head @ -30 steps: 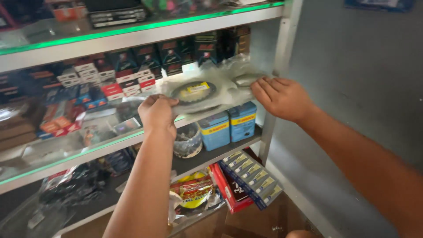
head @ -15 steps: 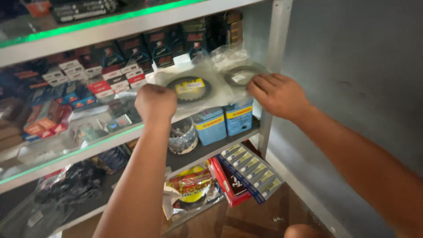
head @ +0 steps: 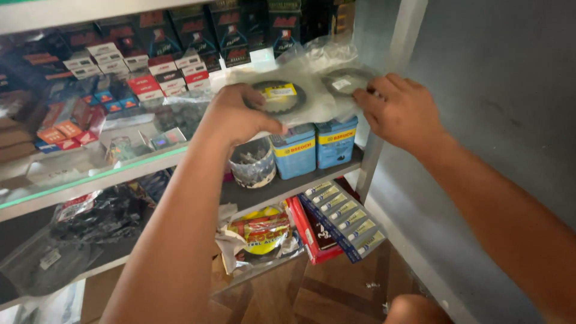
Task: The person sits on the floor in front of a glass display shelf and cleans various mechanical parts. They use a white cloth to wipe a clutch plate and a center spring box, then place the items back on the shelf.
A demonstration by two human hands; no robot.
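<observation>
Shelf [head: 108,174] background; left hand [head: 237,117], right hand [head: 399,111] clamped on plastic-bagged rings [head: 300,93] between them, seemingly two.

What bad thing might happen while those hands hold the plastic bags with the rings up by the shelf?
1. The left hand and right hand grip only the edges of the clear plastic bags, so a bag may slip and the dark rings drop.
2. The blue boxes and the small tub stand right below and might get knocked off their shelf.
</observation>
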